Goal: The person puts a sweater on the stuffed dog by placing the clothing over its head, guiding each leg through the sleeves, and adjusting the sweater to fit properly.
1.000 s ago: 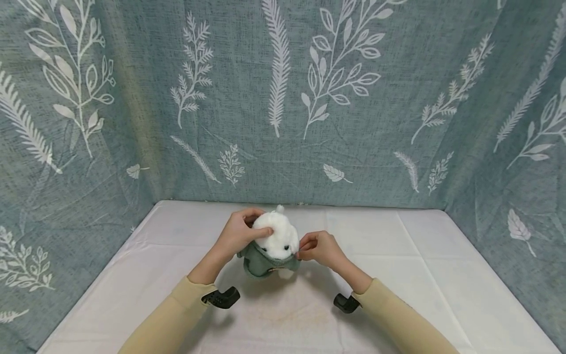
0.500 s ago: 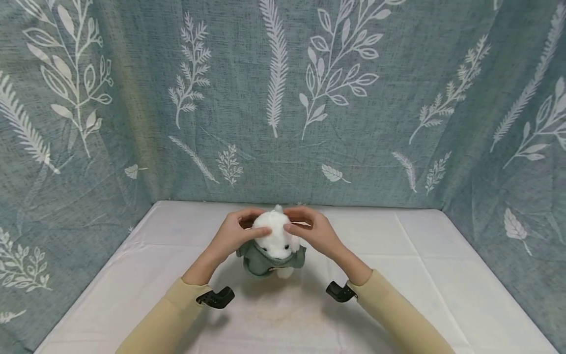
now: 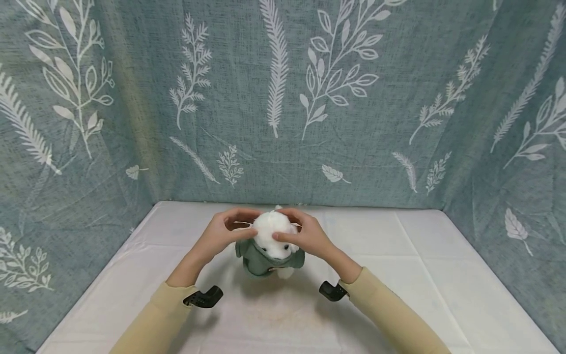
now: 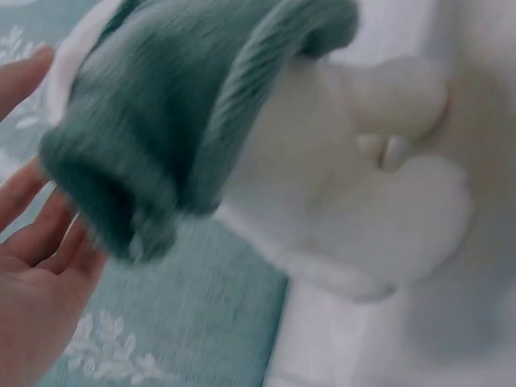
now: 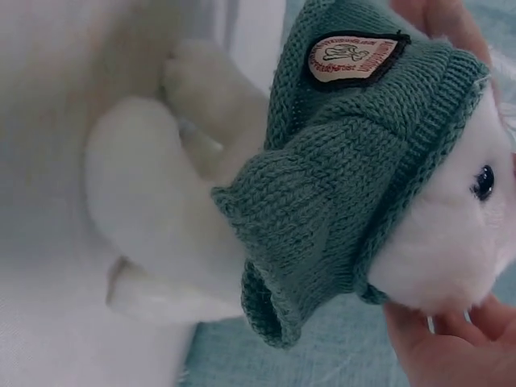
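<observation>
Near the far edge of the surface (image 3: 442, 275), a white plush toy (image 3: 268, 225) is wearing a green sweater (image 3: 255, 259); the left hand (image 3: 217, 235) is loosely cupping its head; the right hand (image 3: 313, 238), grip half-curled, is holding the other side.

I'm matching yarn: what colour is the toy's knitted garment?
The knitted garment is bluish green, best seen in the right wrist view.

From my station I see a white plush toy (image 3: 271, 225) between the fingers (image 3: 243, 213), its green knit sweater (image 5: 330, 177) and black-edged beige patch (image 5: 355, 56) below them, blue-green curtain (image 3: 240, 93) with white leaves beyond.
</observation>
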A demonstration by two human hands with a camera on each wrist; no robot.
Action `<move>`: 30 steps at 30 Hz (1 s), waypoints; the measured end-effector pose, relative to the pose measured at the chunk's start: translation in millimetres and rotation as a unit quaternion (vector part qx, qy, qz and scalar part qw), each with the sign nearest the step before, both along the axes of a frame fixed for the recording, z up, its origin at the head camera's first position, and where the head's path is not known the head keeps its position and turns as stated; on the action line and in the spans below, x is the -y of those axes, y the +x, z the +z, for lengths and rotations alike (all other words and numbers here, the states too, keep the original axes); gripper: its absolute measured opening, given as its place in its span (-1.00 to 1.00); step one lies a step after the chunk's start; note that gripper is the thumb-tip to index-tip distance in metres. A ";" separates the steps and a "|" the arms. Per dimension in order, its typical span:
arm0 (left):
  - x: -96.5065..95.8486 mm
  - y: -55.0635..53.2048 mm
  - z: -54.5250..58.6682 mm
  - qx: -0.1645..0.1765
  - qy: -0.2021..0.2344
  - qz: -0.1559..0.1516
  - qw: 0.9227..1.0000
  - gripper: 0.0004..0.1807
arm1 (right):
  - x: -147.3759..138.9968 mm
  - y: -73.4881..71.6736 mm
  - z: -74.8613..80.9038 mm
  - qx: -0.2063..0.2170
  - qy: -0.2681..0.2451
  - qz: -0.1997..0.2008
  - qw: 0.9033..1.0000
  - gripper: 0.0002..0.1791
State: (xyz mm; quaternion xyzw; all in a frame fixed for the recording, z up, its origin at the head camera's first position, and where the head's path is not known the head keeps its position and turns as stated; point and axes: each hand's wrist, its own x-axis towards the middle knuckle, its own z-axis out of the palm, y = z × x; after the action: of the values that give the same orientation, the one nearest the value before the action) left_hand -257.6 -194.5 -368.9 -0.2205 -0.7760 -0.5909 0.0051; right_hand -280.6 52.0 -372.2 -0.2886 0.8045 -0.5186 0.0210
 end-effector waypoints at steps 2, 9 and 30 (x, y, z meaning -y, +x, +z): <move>8.1 -0.4 0.1 0.002 -0.010 -0.003 1.000 -0.52 | -0.3 -0.9 -0.4 0.005 -0.002 -0.003 1.000 -0.38; 28.4 0.1 -7.7 0.017 -0.049 -0.011 0.999 -0.55 | -2.1 -1.3 -2.5 0.013 -0.011 0.003 1.000 -0.38; 32.7 -2.4 -28.7 0.019 -0.039 -0.072 0.996 -0.84 | 1.0 25.7 24.2 0.000 0.002 0.001 1.000 -0.46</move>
State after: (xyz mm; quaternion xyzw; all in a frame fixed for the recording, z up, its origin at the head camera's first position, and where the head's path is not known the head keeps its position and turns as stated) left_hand -260.0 -227.2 -397.6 -0.2644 -0.7809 -0.5627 -0.0604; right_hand -254.9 51.0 -348.0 -0.2898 0.8052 -0.5169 0.0218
